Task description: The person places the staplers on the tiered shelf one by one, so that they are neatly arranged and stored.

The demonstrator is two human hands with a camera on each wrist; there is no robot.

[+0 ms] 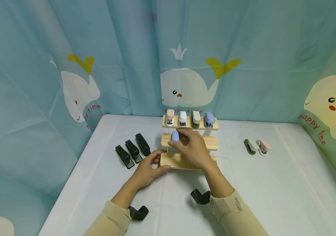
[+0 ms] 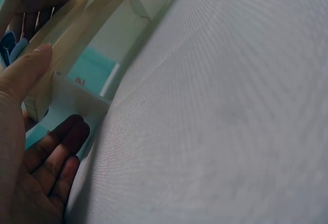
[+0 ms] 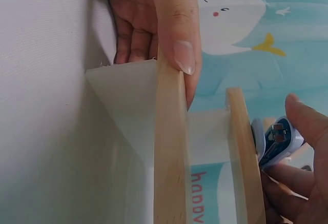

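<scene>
A three-tier wooden display stand [image 1: 175, 160] stands at the middle of the table. My left hand [image 1: 148, 170] holds the left end of its lowest board, the thumb on the board and the other fingers by the white side support. On the left part of the middle board sits a small periwinkle-blue stapler [image 1: 175, 136], upright. My right hand [image 1: 194, 148] pinches this stapler between thumb and fingers; in the right wrist view the stapler's [image 3: 293, 138] metal front end shows. Several mini staplers line the top board: pink [image 1: 170, 117], white [image 1: 183, 118], grey-green [image 1: 196, 119] and blue [image 1: 209, 120].
Three black staplers [image 1: 133, 151] lie on the white table [image 1: 244, 190] left of the stand. To the right are a grey-green stapler [image 1: 251, 146] and a pink one [image 1: 264, 147], side by side. A blue whale-print curtain [image 1: 138, 82] hangs behind the table.
</scene>
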